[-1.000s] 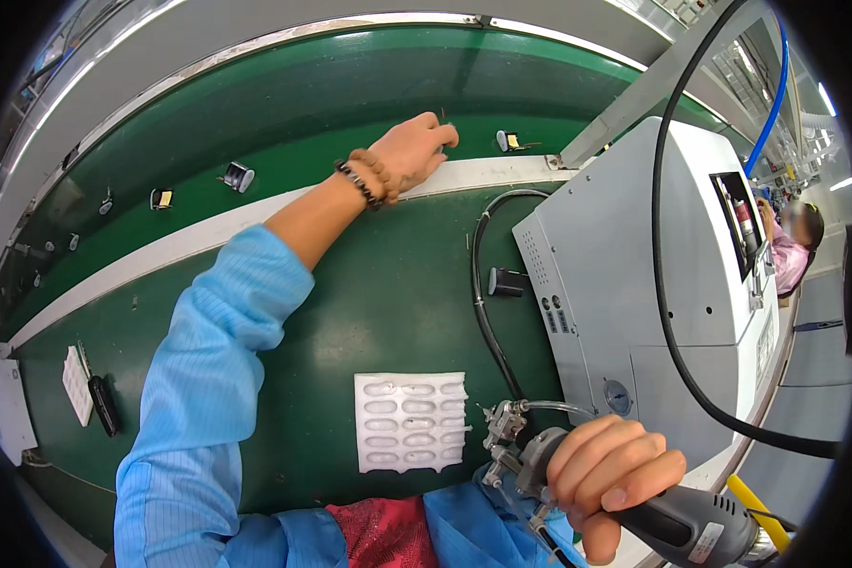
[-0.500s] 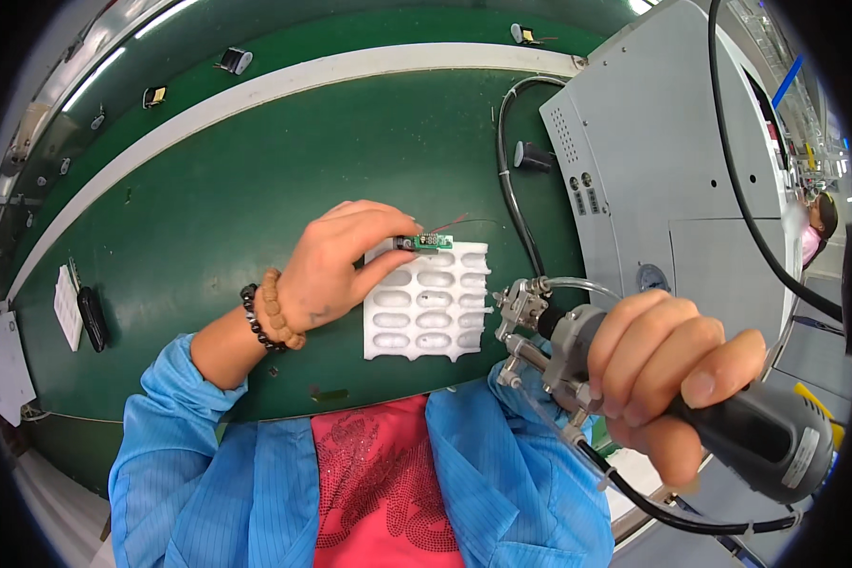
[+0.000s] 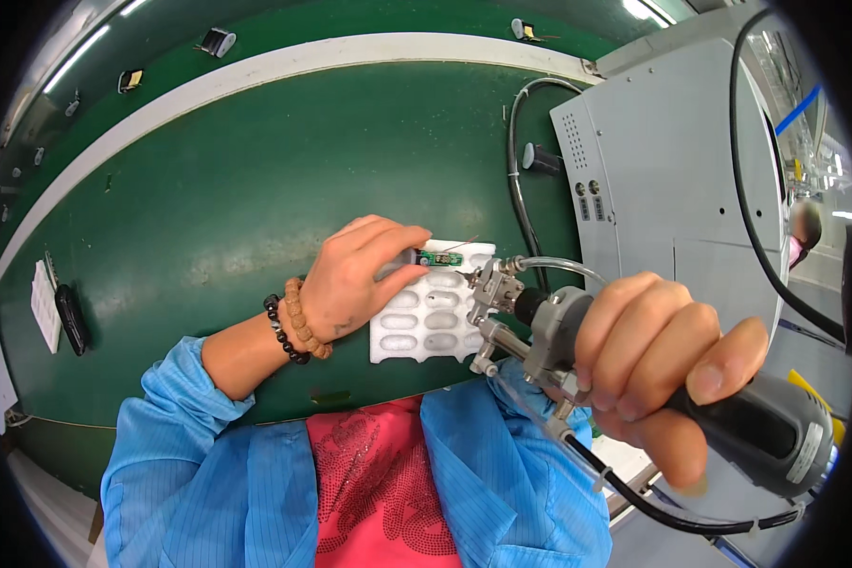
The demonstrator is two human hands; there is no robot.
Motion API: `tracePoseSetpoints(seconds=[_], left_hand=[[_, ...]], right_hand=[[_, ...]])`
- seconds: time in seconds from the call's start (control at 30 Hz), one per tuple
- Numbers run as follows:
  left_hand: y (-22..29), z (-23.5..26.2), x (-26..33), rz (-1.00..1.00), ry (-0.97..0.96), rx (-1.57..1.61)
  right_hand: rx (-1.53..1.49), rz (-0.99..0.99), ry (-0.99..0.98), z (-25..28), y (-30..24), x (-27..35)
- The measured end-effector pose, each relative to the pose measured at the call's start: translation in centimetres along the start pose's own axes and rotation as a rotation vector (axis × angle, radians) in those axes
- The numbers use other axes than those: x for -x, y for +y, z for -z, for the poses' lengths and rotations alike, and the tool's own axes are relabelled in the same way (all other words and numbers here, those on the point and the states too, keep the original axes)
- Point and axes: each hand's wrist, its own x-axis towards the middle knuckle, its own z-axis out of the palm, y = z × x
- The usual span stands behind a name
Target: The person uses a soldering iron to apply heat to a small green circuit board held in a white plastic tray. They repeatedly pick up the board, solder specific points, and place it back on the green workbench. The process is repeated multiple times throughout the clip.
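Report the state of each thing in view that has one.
Left grip: closed on circuit-board unit
Circuit-board unit: held, green board exposed
Right grip: wrapped around power tool
Power tool: held; running or not, cannot tell
White tray: flat, partly covered
Gray machine: on or off, cannot tell
Black part: unheld, lying beside machine

Desk point(image 3: 256, 161), green-topped, one. Directly on it: white moulded tray point(image 3: 421, 320) with oval hollows, centre; black hose point(image 3: 513, 175), curved, right; dark grey-ended block point(image 3: 542, 160), just beside grey machine point(image 3: 672, 151); far left, black elongated case point(image 3: 70, 319) beside white slab point(image 3: 45, 308).
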Motion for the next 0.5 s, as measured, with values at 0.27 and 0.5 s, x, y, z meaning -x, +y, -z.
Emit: tracePoseSetpoints(seconds=[0.27,0.5], left_hand=[[-0.8,0.3,0.3,-0.033,0.009,0.011],[-0.6,0.7,0.0,-0.032,-0.011,0.048]], right_hand=[[0.020,-0.031,-0.008,-1.5,2.7,-0.4],[0.050,-0.069,-0.004,-2.1,3.1,-0.8]])
